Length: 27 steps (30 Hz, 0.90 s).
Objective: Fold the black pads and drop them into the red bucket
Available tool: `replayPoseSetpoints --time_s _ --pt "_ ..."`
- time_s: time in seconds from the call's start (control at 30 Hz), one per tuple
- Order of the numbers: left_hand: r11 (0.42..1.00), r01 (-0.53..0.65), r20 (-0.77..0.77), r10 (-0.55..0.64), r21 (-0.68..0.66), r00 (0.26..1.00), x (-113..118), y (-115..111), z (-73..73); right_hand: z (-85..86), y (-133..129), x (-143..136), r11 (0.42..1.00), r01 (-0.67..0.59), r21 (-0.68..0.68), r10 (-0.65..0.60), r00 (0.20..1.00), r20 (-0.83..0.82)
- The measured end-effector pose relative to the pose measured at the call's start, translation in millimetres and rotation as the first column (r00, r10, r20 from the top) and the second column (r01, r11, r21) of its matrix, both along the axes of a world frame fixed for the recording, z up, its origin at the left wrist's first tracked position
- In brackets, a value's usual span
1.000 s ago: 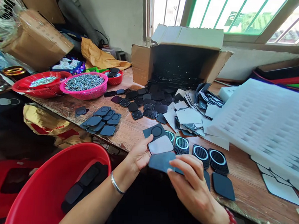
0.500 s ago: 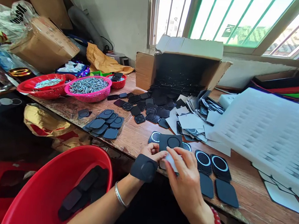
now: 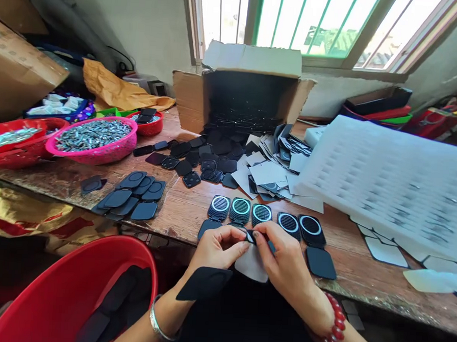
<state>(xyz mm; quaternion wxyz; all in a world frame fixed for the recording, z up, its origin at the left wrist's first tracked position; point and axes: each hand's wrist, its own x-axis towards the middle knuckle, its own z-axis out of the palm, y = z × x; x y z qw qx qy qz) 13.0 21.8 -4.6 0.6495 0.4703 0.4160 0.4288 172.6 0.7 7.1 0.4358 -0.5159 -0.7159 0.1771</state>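
Between my hands hangs a thin square sheet, its pale side showing and a dark strip along its top edge. My left hand pinches that edge between thumb and fingers. My right hand pinches the same edge from the other side, fingertips close to the left ones. A black square piece lies across my left wrist. Just beyond my hands stands a row of several opened black square cases with pale rings on their gridded faces. My hands partly cover some lower flaps.
Ringed black squares lie piled left. Behind are loose black pieces, white-backed cards and an open cardboard box. A white foam tray sits right. Pink basket holds metal parts; a red tub stands below.
My view has turned right, so the table appears shifted left. The sheet's dark ringed face showed before; now its pale side hangs down. Both hands have come together at its top edge.
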Motion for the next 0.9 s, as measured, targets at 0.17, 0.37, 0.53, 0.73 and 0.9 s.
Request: replayPoseSetpoints --time_s 0.17,0.37,0.53,0.73,0.9 --pt "0.99 0.073 -0.103 -0.086 -0.124 0.991 -7.5 -5.1 15.0 -7.3 5.3 62.2 0.925 0.284 -0.254 -0.358 0.877 -0.321" --pt "0.972 0.036 -0.216 -0.087 -0.231 0.972 -15.1 1.4 11.0 7.8 -45.9 140.3 0.892 -0.039 -0.45 -0.352 0.566 -0.745" --pt "0.9 0.409 -0.241 -0.435 -0.155 0.867 45.6 -17.7 -4.6 -7.1 -90.1 143.7 0.742 -0.394 -0.543 -0.158 0.684 -0.712" --pt "0.8 0.58 -0.179 -0.599 -0.152 0.78 95.3 -41.9 -19.6 -19.6 -141.9 192.7 0.698 -0.197 -0.689 -0.319 0.775 -0.545" --pt "0.826 0.55 -0.27 -0.561 -0.123 0.783 82.0 -37.8 -11.0 10.5 -191.3 287.0 0.642 0.325 -0.694 -0.616 0.758 -0.214"
